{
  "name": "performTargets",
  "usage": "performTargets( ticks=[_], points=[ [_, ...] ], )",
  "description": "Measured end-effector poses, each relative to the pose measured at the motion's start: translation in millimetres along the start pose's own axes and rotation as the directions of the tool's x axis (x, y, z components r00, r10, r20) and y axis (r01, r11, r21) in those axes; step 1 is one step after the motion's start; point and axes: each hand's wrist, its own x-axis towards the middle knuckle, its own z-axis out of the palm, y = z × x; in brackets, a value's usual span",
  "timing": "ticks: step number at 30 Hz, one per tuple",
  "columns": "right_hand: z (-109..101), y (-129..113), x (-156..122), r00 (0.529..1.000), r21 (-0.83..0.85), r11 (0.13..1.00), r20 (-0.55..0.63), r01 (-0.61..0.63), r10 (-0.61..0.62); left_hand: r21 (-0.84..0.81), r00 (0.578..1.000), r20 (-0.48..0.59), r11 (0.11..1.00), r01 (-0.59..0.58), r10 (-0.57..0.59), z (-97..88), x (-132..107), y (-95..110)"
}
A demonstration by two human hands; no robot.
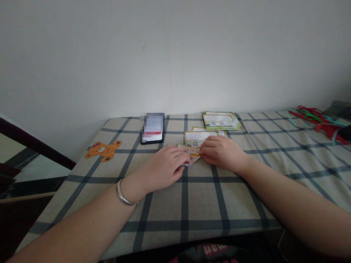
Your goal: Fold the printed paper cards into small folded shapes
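A small printed card [193, 152] with orange and white patterns lies between my two hands at the middle of the table. My left hand [166, 166], with a silver bangle at the wrist, pinches its left edge. Closed on the right side of the same card is my right hand [223, 155], its fingertips partly hidden. Just behind, green-bordered cards [189, 136] with a QR code lie flat, overlapped by the held card and my right fingers. Farther back toward the wall rests a loose stack of similar cards [219, 121].
A phone [153, 137] with a lit, blurred screen lies left of the cards. The checked cloth [159, 219] carries a teddy bear picture [103, 150] at left. Tangled coloured ribbons [320, 122] sit at the far right. A white wall [175, 62] closes off the back.
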Motion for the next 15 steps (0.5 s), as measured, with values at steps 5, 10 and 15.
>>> performTargets(
  ticks=[5,10,15],
  points=[
    [-6,-10,2,0.998,-0.001,1.0,-0.054,0.03,-0.03,0.02,0.997,-0.061,0.998,0.053,-0.051,1.3,-1,-1],
    [-9,-23,5,0.996,0.102,0.995,-0.094,0.012,-0.002,0.016,0.999,-0.031,0.999,0.032,-0.031,1.3,0,-2],
    [-6,-25,7,0.994,0.229,0.973,-0.113,0.015,0.011,0.072,0.998,-0.022,0.995,0.067,-0.066,-1.7,2,-1]
  ],
)
